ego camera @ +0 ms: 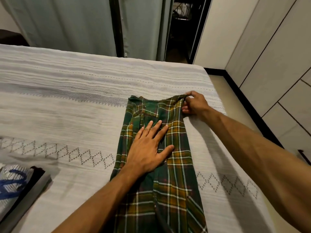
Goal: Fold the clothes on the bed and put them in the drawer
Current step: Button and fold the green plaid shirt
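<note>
At the bed's (70, 105) near left edge sits a stack of folded clothes (18, 185), grey and dark with blue print on top. Right of it, a green plaid shirt (175, 174) lies folded into a long strip on the white bedspread. The left hand (151, 148) presses flat on the shirt's middle, fingers straight. The right hand (193, 105) pinches the shirt's far right corner. Pale cabinet doors (269, 56) stand at the right.

Soft, even indoor light from above keeps the bed (70, 101) bright, while the doorway (183, 27) beyond is dark. The right forearm (252, 148) casts a soft shadow on the bedspread. Wide-angle distortion bends the edges; the lower left corner is blurred.
</note>
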`<state>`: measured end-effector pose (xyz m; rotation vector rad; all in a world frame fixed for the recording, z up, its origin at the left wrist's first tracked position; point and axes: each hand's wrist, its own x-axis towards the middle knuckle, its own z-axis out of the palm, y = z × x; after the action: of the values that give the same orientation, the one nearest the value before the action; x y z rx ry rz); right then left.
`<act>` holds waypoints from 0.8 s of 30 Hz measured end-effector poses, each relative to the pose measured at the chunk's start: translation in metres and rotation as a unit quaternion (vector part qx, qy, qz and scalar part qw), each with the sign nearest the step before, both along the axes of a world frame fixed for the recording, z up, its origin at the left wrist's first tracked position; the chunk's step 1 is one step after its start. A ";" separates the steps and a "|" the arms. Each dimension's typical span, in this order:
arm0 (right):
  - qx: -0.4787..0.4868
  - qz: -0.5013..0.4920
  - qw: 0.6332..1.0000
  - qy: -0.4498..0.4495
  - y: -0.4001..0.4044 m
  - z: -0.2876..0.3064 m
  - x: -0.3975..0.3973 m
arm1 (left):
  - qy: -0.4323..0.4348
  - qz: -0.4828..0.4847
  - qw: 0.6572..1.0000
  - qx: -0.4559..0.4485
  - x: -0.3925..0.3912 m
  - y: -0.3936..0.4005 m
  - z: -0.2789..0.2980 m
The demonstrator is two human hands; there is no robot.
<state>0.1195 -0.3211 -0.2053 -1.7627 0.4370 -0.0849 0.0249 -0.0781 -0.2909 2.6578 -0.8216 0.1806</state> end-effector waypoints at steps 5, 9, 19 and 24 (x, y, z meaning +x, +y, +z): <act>0.016 0.035 0.999 0.037 -0.003 0.005 0.019 | 0.004 0.002 1.000 -0.007 -0.004 -0.001 0.001; -0.121 0.106 0.984 0.079 -0.018 0.002 0.024 | -0.004 0.003 1.000 -0.007 -0.003 -0.001 -0.002; -0.189 0.115 0.973 0.067 -0.017 -0.001 0.016 | -0.014 0.006 1.000 -0.004 -0.005 -0.002 0.000; -0.203 0.001 0.979 -0.019 -0.002 0.000 0.044 | -0.015 0.006 1.000 0.001 -0.005 -0.002 -0.001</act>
<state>0.1640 -0.3227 -0.2054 -2.1594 0.4101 -0.2187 0.0200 -0.0803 -0.2918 2.6684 -0.8143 0.2243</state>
